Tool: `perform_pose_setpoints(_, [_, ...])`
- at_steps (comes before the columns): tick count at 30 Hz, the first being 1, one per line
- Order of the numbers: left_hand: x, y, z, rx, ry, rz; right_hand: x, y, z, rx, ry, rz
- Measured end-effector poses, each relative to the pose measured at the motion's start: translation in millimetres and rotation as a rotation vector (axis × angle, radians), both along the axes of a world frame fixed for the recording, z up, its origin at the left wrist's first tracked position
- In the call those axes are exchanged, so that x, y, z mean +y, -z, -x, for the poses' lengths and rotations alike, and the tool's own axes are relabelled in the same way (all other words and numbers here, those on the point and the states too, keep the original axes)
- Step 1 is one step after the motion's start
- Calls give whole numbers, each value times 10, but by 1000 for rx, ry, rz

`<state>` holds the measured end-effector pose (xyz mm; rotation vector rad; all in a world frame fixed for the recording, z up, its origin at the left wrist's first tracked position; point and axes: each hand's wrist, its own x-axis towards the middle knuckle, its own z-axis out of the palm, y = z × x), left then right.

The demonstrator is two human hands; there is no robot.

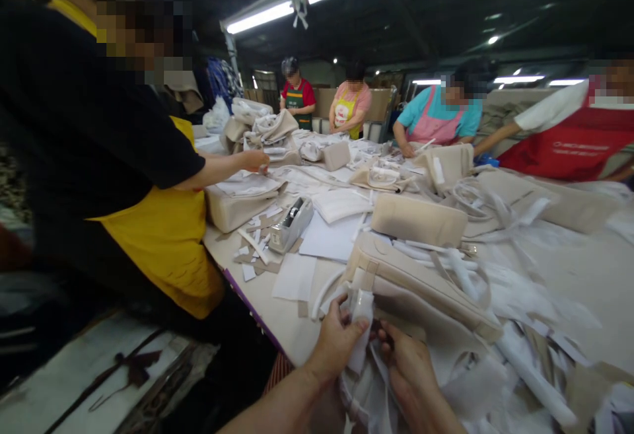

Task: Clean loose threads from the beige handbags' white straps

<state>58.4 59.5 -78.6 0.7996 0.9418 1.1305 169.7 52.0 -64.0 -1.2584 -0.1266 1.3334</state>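
My left hand (333, 333) is closed on a white wrapping strip (362, 315), thumb across its front, by the near end of a beige handbag (421, 282). The strip has a shiny, clear patch at its top, perhaps tape. To its right, my right hand (403, 349) has its fingers pinched together beside the bag's side. Something small and dark shows at those fingertips, too blurred to name. Loose white wrapping (364, 391) hangs below and between both hands. The bag lies tilted on the table, its top facing away to the right.
A tape dispenser (291, 224) stands on the table among paper scraps. White sheets (329, 236) and another beige bag (419, 218) lie beyond my hands. Wrapping and scraps crowd the right side. A co-worker in a yellow apron (163, 249) reaches in from the left; several others work across the table.
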Motion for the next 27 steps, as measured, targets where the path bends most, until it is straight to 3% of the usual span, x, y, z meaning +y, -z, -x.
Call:
perform_pose_setpoints(8, [19, 4, 37, -45, 21, -13, 51, -65, 8, 13, -241, 29])
perform_pose_setpoints(14, [14, -6, 25, -155, 10, 22, 16, -3, -123, 6, -191, -8])
perform_pose_setpoints(19, [23, 26, 35, -157, 14, 26, 64, 80, -134, 10, -253, 35])
perform_pose_setpoints(27, [22, 61, 62, -206, -21, 4, 64, 10, -50, 40, -312, 59])
